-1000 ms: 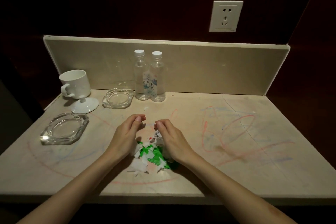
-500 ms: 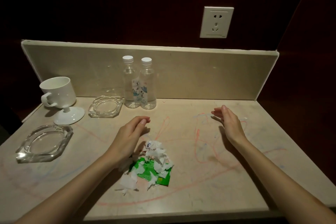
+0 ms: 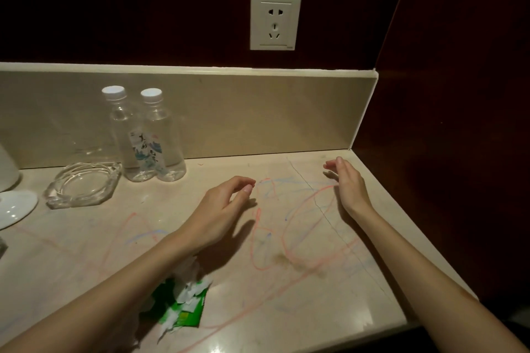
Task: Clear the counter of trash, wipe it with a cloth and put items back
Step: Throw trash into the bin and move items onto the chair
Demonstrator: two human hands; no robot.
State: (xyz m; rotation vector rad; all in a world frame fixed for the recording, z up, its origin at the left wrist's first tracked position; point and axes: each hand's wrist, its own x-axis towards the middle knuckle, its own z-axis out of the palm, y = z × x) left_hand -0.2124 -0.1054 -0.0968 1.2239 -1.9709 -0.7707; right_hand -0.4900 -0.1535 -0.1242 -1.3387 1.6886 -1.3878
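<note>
The glass ashtray (image 3: 83,185) and two water bottles (image 3: 149,135) stand at the desk (image 3: 315,281) rear; a wide sweep could topple them. The trash pile (image 3: 180,299) lies under the left forearm, behind the released left hand (image 3: 218,209). The right hand (image 3: 348,182) hovers released, well apart from it.

Glossy stone counter (image 3: 286,309), glass ashtray (image 3: 83,183)

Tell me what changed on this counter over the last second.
Both hands left the paper scraps. The right hand swung out to the counter's right side, and the left hand moved ahead of the pile; both are empty with relaxed fingers. The scraps, two bottles and the ashtray stayed put.
</note>
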